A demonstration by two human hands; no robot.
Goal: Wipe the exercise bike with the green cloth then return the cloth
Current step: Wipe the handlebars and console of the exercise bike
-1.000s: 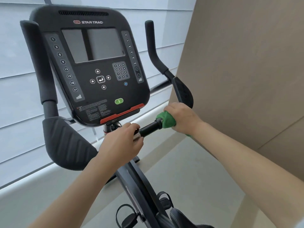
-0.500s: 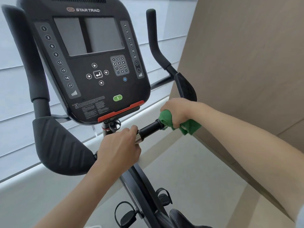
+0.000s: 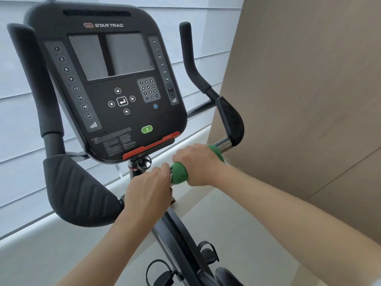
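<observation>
Two hands on the Star Trac exercise bike (image 3: 107,83) handlebar. Right hand (image 3: 198,164) clenched around green cloth (image 3: 179,173), cloth wrapped on the bar beside the chrome grip sensor (image 3: 223,144). Left hand (image 3: 149,188) clenched on the bar, just beside the cloth, below the console.

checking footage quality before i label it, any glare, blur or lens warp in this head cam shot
Head view: soft, even daylight, no hard shadows; the console screens show only dull grey reflection, and the chrome bar carries a small highlight. Wide-angle warp bows the wall lines and stretches the forearms. Right hand and green cloth look slightly soft; the console lettering stays readable.
</observation>
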